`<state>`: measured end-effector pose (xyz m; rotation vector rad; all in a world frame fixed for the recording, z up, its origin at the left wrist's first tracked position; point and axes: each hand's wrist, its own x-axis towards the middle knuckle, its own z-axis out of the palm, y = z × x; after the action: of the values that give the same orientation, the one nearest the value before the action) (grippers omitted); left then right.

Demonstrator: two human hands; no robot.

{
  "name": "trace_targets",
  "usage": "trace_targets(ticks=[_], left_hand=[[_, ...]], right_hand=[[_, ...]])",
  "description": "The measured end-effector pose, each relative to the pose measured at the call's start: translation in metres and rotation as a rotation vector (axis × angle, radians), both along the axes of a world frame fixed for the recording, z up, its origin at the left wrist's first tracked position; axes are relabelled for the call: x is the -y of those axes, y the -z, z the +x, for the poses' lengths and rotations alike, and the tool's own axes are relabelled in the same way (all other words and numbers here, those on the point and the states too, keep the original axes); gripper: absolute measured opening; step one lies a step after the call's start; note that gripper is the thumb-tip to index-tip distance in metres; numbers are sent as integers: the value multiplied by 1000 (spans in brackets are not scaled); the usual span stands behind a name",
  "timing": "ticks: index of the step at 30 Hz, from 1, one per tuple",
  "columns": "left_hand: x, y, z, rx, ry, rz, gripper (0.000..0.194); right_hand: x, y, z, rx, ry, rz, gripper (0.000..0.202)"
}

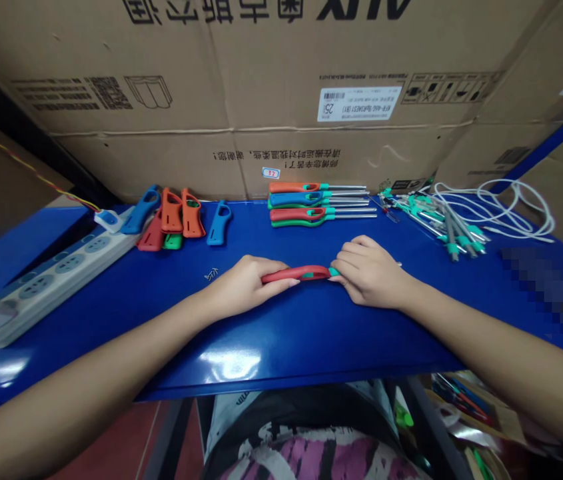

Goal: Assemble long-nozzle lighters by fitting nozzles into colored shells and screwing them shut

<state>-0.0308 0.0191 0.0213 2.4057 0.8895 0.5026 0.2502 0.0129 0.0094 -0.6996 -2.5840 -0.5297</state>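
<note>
A red lighter handle (288, 273) is held level over the front half of the blue table. My left hand (244, 283) is closed round its left end, thumb along the near side. Fingers of my right hand (365, 272) are wrapped round the teal collar and metal tube at the other end; only the tube's tip shows past the hand. Behind lie stacked lighters with tubes, among them an orange one (294, 187), a blue one (295, 199) and a red one (297, 214). Small screws (212, 274) lie left of my left hand.
Loose handles, one blue (219, 223) and one orange (192, 213), lie back left beside a power strip (68, 265). Metal tubes with teal parts (441, 220) and a white cable (516, 210) lie back right. A cardboard wall (161, 153) stands behind the blue table (281, 347).
</note>
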Motion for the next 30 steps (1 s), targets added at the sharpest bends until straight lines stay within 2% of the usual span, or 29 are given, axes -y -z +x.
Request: trace_targets(ticks=[4,7,13,16,19,24,27,30], left_hand=[[1,3,1,21,-35,-68,40],[2,3,2,12,-29,-45,39],[5,2,0,-66,43,234,36],[5,4,-1,-160,31,392,42],[6,3,-2,-259,17,480,45],[8,-2,3,-393,9,452,44],[9,-3,6,-430,-32,459,44],[9,-2,7,-419,-26,460,43]], right_hand=[[1,1,-1,-12,7,10,27],[1,1,-2,-16,-3,5,28],[2,1,-2,-14,-33,-72,29],[3,1,0,-46,-38,-135,27],[2,2,1,-43,-30,-191,28],[-1,0,0,80,67,-315,25],[-1,-9,0,121,189,-404,16],[-7,-20,12,82,202,-560,20]])
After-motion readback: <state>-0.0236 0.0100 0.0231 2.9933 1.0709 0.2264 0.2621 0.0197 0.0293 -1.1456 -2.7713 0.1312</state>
